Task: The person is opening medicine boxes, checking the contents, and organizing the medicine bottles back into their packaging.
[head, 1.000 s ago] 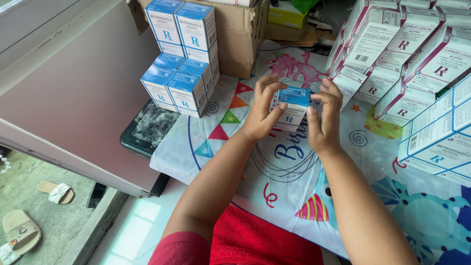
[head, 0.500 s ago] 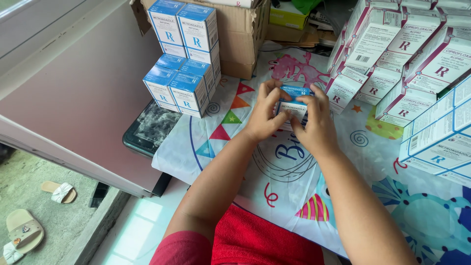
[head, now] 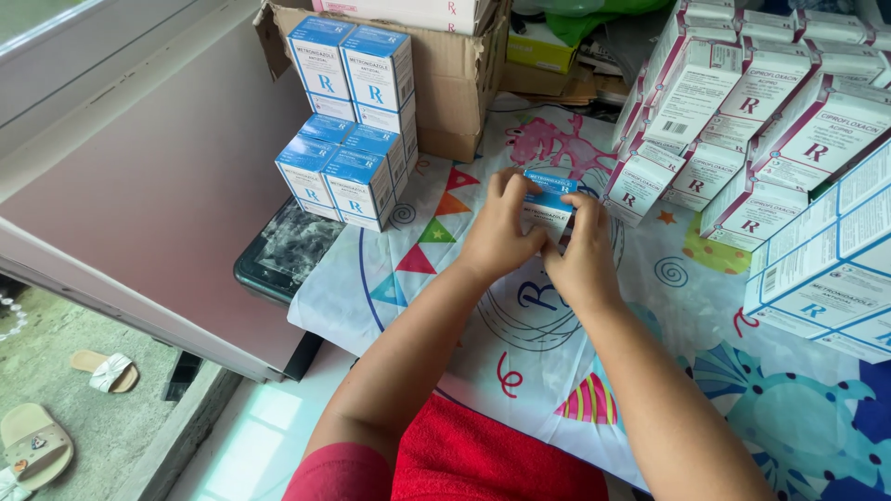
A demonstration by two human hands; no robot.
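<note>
Both of my hands hold one small blue-and-white carton upright over a colourful printed plastic cloth. My left hand grips its left side, fingers curled over the front. Closing on the carton's right and lower side is my right hand, thumb pressed to the front. The two hands touch each other below the carton, and its lower part is hidden behind them.
A stack of matching blue cartons stands at the left against a cardboard box. White-and-maroon cartons pile up at the right, blue-edged white ones below them. A dark tablet lies at the cloth's left edge.
My hands have drawn together around the carton, from spread fingertips at its sides to a tight grip. The carton has sunk slightly toward the cloth.
</note>
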